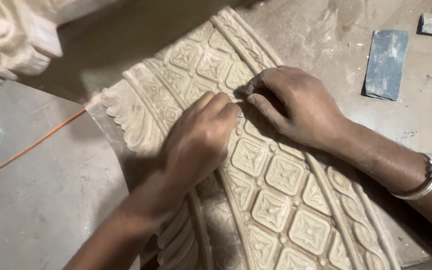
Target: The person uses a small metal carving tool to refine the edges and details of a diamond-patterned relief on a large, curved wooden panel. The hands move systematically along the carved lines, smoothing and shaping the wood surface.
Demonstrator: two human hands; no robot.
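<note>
Two hands meet mid-panel on the carved stone panel (276, 175) | left hand (198, 142) fingers clenched, apparently pinching a thin tool, hard to tell | right hand (296, 105) fingers curled, pressing beside it | step: detail finishing, judged; next needs steady pressure | grey abrasive block (386, 62) right of panel on dusty floor (41, 200)
</note>
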